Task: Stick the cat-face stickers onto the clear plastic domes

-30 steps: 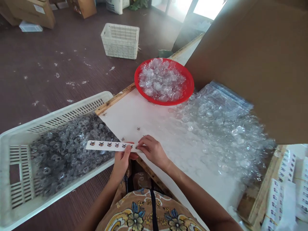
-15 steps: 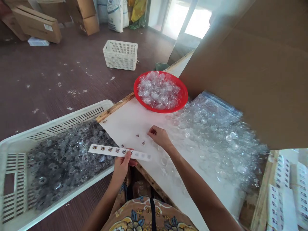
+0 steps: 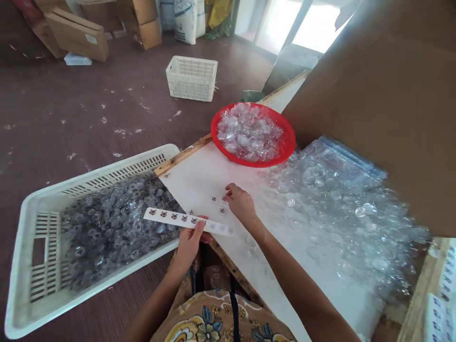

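Note:
My left hand (image 3: pixel 191 241) pinches a white strip (image 3: pixel 178 219) near its middle, thumb on top. Dark animal-face stickers run along the strip's left part; pale round spots mark its right end. Over the white board (image 3: pixel 192 173), my right hand (image 3: pixel 239 202) has its fingers bent, with the fingertips just above a small animal-face piece (image 3: pixel 223 198). Whether the fingertips touch that piece is too small to tell. Two similar pieces (image 3: pixel 214 198) (image 3: pixel 222 210) lie close by, and another (image 3: pixel 191 212) is beside the strip.
A white crate (image 3: pixel 33 202) full of clear round pieces stands at the left. A red tray (image 3: pixel 290 142) of clear pieces sits at the board's far edge. More clear pieces (image 3: pixel 320 209) are heaped at the right, beside cardboard (image 3: pixel 377 109). Another crate (image 3: pixel 192 78) is on the floor.
The view has shifted, so most things appear farther right. The small piece that was at my right fingertips now lies on the board among the others, and the fingers look slightly looser.

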### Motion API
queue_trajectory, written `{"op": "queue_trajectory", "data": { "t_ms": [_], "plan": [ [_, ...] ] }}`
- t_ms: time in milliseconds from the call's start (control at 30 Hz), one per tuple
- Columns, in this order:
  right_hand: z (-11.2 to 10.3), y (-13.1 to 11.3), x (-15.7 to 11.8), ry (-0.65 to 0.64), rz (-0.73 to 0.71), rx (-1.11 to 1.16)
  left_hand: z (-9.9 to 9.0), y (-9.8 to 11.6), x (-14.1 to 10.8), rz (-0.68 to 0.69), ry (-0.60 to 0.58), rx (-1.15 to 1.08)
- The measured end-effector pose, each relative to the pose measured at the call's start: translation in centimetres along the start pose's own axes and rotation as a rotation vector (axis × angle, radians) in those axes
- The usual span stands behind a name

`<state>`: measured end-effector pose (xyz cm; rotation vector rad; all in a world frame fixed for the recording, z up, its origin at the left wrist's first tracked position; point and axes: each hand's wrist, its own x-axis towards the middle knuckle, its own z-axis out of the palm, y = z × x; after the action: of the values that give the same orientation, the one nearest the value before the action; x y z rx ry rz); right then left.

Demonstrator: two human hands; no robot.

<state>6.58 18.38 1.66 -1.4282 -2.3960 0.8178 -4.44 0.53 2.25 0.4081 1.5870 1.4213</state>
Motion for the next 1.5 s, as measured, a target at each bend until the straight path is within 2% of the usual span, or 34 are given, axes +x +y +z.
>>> {"op": "queue_trajectory", "data": {
  "t_ms": [67,100,167,233,267,400,467,600,667,767,867,967,1100,1300,1500],
  "plan": [
    [-0.5,-0.6,-1.1,0.004,-0.070,0.051,0.1,0.2,-0.1,0.016,-0.008,-0.002],
    [-0.7,-1.0,-1.8,-0.033,-0.125,0.109,0.2,0.3,-0.1,0.027,-0.009,-0.002],
    [-1.3,-1.7,-3.4,-0.193,-0.228,0.281,0.5,0.4,-0.2,0.049,-0.012,-0.002],
    [-1.7,-2.2,-4.8,-0.334,-0.256,0.431,0.8,0.5,-0.2,0.065,-0.006,0.003],
    [-1.9,-2.3,-5.4,-0.365,-0.251,0.476,0.9,0.5,-0.3,0.075,0.000,0.002],
    [-2.6,-1.2,-6.3,-0.375,-0.266,0.526,1.0,0.5,-0.3,0.107,0.032,-0.053],
    [-2.6,-0.5,-6.7,-0.334,-0.314,0.498,1.2,0.5,-0.3,0.083,0.029,-0.056],
    [-2.0,-0.2,-8.2,-0.080,-0.415,0.397,1.9,0.0,-0.3,0.041,0.076,-0.035],
    [-1.8,-0.4,-8.6,-0.005,-0.439,0.387,2.2,-0.2,-0.2,0.028,0.088,-0.044],
    [-2.4,0.2,-7.7,0.073,-0.355,0.475,2.2,-0.5,-0.1,0.005,0.085,-0.053],
    [-3.6,2.0,-5.0,0.157,-0.082,0.558,1.9,-0.7,-0.1,0.010,0.079,-0.023],
    [-4.1,4.0,-2.5,0.116,0.092,0.500,1.5,-0.8,0.1,0.024,0.053,0.013],
    [-3.4,5.2,-1.3,0.037,0.109,0.393,1.5,-0.8,0.2,0.016,0.040,0.013],
    [-2.2,4.8,-1.1,0.011,0.109,0.259,1.4,-0.9,0.3,0.016,0.046,0.020],
    [-0.7,2.9,-1.2,0.002,-0.053,0.006,1.4,-1.3,0.5,0.005,0.035,-0.014]
  ]
}}
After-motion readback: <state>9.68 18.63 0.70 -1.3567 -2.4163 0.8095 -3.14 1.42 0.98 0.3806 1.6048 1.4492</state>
